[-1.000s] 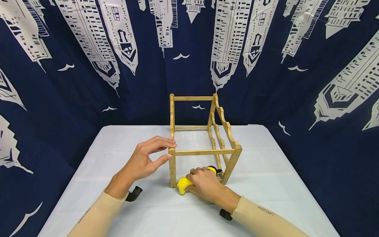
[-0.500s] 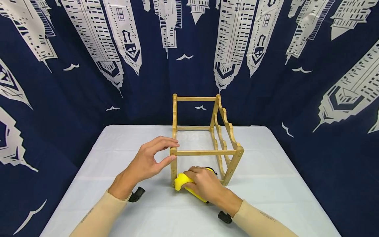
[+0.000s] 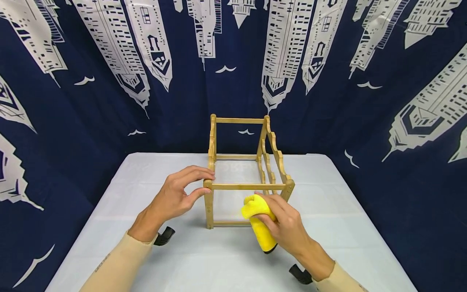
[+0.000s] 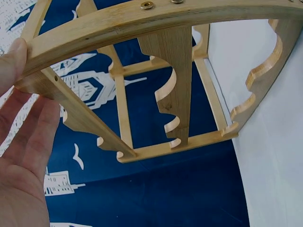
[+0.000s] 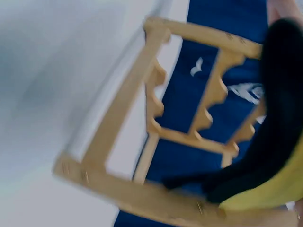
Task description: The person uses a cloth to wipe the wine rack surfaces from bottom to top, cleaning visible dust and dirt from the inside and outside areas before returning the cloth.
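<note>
A wooden rack [image 3: 248, 187] with scalloped side rails stands on the white table. My left hand [image 3: 178, 194] holds its near left top corner, thumb on one side and fingers on the other; the left wrist view shows this grip on the wooden frame [image 4: 109, 28]. In my right hand [image 3: 288, 223] is a bunched yellow cloth [image 3: 263, 233] with a black edge, pinched between thumb and fingers just in front of the rack. The right wrist view shows its black part [image 5: 284, 104] large and blurred, overlapping the rack. Part of the cloth is hidden by the hand.
The white-covered table [image 3: 146, 267] extends around the rack. Behind it hangs a dark blue curtain [image 3: 182, 117] printed with white buildings and birds. Black wrist mounts [image 3: 165, 236] sit close under both wrists.
The right hand has lifted the yellow cloth away from the rack's lower front bar and moved right, uncovering that bar. The left hand keeps its hold on the corner.
</note>
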A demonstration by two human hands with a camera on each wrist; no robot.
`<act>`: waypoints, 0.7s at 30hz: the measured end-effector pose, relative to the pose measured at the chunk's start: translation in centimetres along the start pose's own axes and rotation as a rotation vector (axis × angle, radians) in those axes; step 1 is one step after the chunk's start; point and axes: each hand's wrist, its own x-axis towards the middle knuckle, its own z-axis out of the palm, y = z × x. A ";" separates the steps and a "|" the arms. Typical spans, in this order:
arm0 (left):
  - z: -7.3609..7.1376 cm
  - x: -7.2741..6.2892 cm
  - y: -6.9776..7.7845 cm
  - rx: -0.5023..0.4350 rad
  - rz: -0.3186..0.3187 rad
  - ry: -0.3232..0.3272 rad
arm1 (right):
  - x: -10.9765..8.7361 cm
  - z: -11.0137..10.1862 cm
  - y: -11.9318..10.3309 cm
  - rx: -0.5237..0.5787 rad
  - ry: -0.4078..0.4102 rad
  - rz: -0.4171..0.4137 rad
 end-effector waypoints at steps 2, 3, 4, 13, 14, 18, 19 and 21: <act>-0.2 -0.1 -0.2 -0.015 0.001 0.008 | 0.5 -1.3 -0.1 -0.007 0.112 -0.057; -0.2 -0.2 -0.2 -0.019 -0.001 0.009 | 0.9 -1.9 -0.1 -0.013 0.182 -0.085; -0.3 -0.2 -0.3 -0.023 -0.001 0.010 | 1.2 -2.5 -0.1 -0.020 0.258 -0.110; -0.2 -0.4 -0.5 -0.055 -0.042 0.018 | 2.4 -6.1 1.8 -0.266 0.634 0.015; -0.2 -0.4 -0.6 -0.060 -0.049 0.018 | 2.1 -6.1 2.2 -0.286 0.595 0.039; -0.1 -0.5 -0.7 -0.076 -0.073 0.022 | 0.6 -5.2 3.6 -0.312 0.371 0.098; -0.1 -0.5 -0.7 -0.082 -0.078 0.020 | 0.2 -4.9 3.9 -0.307 0.325 0.109; -0.1 -0.5 -0.7 -0.091 -0.087 0.014 | -0.4 -4.2 4.2 -0.288 0.265 0.131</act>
